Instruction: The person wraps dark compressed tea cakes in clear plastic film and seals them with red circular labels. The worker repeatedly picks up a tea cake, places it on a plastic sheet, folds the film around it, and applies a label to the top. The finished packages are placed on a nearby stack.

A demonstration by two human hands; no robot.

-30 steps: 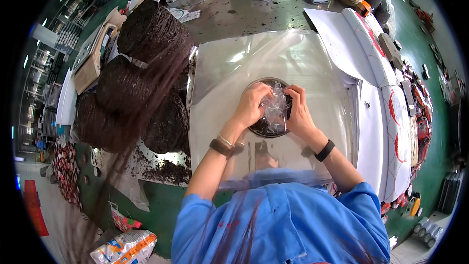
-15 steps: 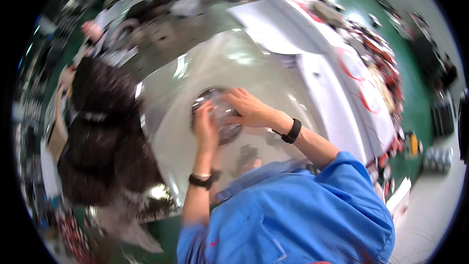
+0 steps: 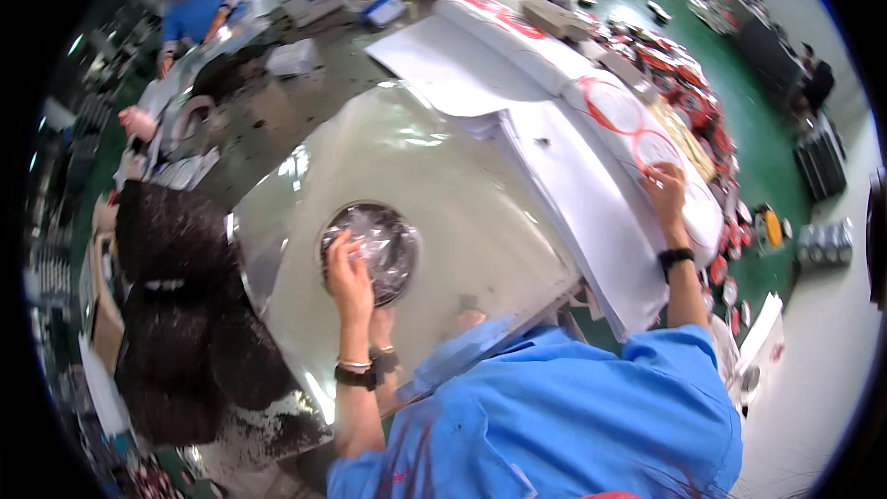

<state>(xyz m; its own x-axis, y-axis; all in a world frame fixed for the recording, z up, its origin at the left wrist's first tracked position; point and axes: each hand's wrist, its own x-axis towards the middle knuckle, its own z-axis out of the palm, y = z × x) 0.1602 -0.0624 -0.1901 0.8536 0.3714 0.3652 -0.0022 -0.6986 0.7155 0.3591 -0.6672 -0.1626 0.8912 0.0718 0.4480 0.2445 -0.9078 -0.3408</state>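
My left hand rests with its fingers on a round dark disc covered in crinkled clear film, set in the middle of a glossy cream sheet on the table. My right hand has reached out to the right and lies on a stack of white sheets printed with red rings. Its fingers are spread flat on the top sheet, and I cannot tell whether they pinch it. Both wrists wear dark bands.
A big heap of dark hair bundles lies at the left of the table. Round red and white parts are piled beyond the white stack. Another person in blue works at the far end. Boxes and clutter fill the far table.
My right hand has left the film-covered disc and swung out right onto the white sheets. My left hand stays on the disc. The head has turned, shifting the view.
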